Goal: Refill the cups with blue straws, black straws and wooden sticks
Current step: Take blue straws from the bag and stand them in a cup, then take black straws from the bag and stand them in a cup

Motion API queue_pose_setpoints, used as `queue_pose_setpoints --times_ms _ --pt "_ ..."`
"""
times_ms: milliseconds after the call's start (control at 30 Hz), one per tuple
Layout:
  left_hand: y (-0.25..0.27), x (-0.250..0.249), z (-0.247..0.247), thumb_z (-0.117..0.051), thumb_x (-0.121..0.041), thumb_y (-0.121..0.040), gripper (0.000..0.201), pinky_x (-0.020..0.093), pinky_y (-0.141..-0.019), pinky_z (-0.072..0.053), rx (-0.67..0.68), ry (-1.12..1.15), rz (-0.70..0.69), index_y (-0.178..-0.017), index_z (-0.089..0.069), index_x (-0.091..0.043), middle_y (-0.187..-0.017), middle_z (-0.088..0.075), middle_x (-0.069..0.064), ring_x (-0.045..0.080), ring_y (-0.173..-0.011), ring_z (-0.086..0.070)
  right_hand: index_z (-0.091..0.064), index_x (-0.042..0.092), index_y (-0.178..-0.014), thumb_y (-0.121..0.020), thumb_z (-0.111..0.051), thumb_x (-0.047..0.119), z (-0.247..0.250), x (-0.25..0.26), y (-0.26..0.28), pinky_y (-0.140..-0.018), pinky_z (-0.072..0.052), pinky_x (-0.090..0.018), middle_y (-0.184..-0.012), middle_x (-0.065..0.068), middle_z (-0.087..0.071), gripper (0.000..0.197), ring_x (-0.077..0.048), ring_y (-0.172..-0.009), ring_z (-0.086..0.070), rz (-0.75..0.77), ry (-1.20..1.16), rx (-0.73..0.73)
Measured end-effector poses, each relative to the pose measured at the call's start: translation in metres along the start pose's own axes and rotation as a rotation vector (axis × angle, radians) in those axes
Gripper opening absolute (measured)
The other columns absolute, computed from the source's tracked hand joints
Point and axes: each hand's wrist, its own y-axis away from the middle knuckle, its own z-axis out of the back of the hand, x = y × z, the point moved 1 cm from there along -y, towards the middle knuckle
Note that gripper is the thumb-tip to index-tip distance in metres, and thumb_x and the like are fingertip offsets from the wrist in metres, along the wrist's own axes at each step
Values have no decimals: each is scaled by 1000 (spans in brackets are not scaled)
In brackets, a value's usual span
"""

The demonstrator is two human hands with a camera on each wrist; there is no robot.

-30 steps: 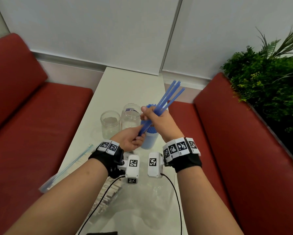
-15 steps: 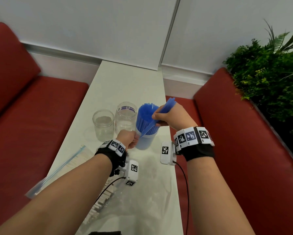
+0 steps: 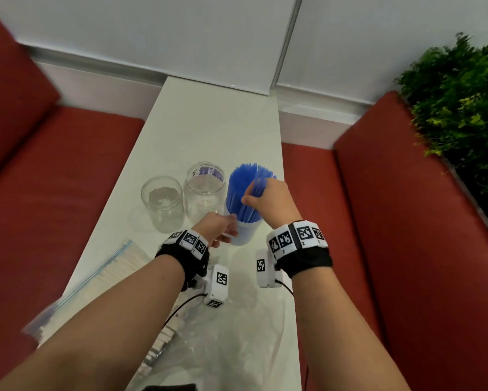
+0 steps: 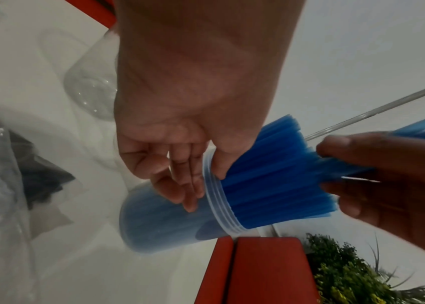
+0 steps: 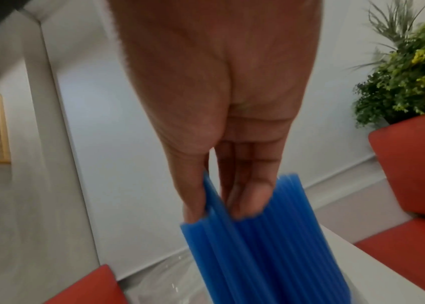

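A translucent cup point(image 3: 244, 235) packed with blue straws point(image 3: 241, 190) stands on the white table point(image 3: 209, 131), to the right of two empty clear jars point(image 3: 162, 204) point(image 3: 204, 190). My left hand point(image 3: 226, 230) grips the cup just under its rim, thumb on the rim in the left wrist view point(image 4: 203, 189). My right hand point(image 3: 254, 196) pinches several blue straws point(image 5: 245, 257) at the top of the bundle, between thumb and fingers point(image 5: 219, 214). A zip bag of pale wooden sticks point(image 3: 115, 272) lies near left.
Crumpled clear plastic point(image 3: 226, 340) covers the table near me, with a dark bundle in a bag point(image 4: 42, 181) beside it. Red benches point(image 3: 53, 179) point(image 3: 406, 221) flank the narrow table. A green plant point(image 3: 463, 108) stands at the right.
My right hand brought a raised handful of blue straws down into the cup's bundle. My left hand moved from the straws' lower ends to the cup.
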Motion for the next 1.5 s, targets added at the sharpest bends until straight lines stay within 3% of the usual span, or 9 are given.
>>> queue_pose_setpoints --times_ms 267,467,600,733,900,1033,1167,1367,1500 --pt "-4 2 4 -55 -43 -95 38 23 -52 -29 29 15 10 -98 -72 -9 -83 -75 1 15 -63 -57 -30 13 -155 -102 -47 41 -18 1 3 -123 -23 -41 -157 -8 -36 62 -23 -148 -27 333 86 -578" --pt "3 -2 4 -56 -44 -92 37 24 -55 -34 1 -10 35 -95 -70 -10 -89 -75 5 18 -68 -60 3 8 -161 -108 -23 49 -58 -25 1 -124 8 -53 -169 -9 8 72 -26 -155 16 146 647 -95" --pt "9 2 13 -51 -41 -98 39 21 -49 -33 -28 -45 -30 -101 -68 -5 -86 -74 7 16 -56 -60 -30 14 -157 -108 -38 34 -40 -24 9 -125 -6 -46 -166 -8 -23 54 -24 -155 -10 295 264 -419" --pt "27 16 33 -42 -52 -98 50 21 -51 -40 10 -349 -216 -86 -71 -12 -75 -69 1 15 -59 -60 -61 17 -119 -96 -52 10 -36 -38 43 -89 -39 -32 -116 -2 -57 26 -22 -104 -56 124 -9 -820" --pt "67 43 22 -60 -88 -59 72 30 -82 -46 392 -1039 -209 -97 -69 -27 -97 -69 -6 11 -85 -60 -51 18 -128 -102 -47 31 -84 -83 79 -97 -39 -43 -129 -11 -49 30 -36 -120 -52 -510 84 -169" --pt "87 66 5 -74 -41 -76 30 27 -82 -49 416 -1328 -219 -96 -74 -19 -95 -73 -3 14 -86 -61 -39 15 -145 -103 -41 50 -109 -110 109 -111 -33 -49 -147 -20 -41 54 -41 -132 -43 -714 -42 20" --pt "113 40 24 -56 -28 -94 26 30 -79 -54 277 -910 -290 -83 -72 -10 -76 -74 4 14 -66 -65 -44 8 -144 -105 -37 53 -90 -115 122 -107 -37 -41 -145 -23 -49 60 -38 -132 -47 -642 -133 -31" --pt "158 -27 86 -46 -10 -96 18 17 -31 -32 -215 -402 -391 -85 -60 -7 -51 -59 8 16 -29 -49 -46 18 -144 -83 -25 89 -38 -81 132 -109 -38 -42 -140 -7 -56 95 -30 -128 -54 -486 -267 127" --pt "177 -37 111 -43 -9 -89 15 13 -35 -22 -356 23 -395 -80 -55 -9 -38 -50 5 17 -26 -36 -35 35 -148 -67 -58 89 -29 -56 138 -93 -56 -52 -133 -3 -55 100 -29 -110 -65 -372 -547 224"
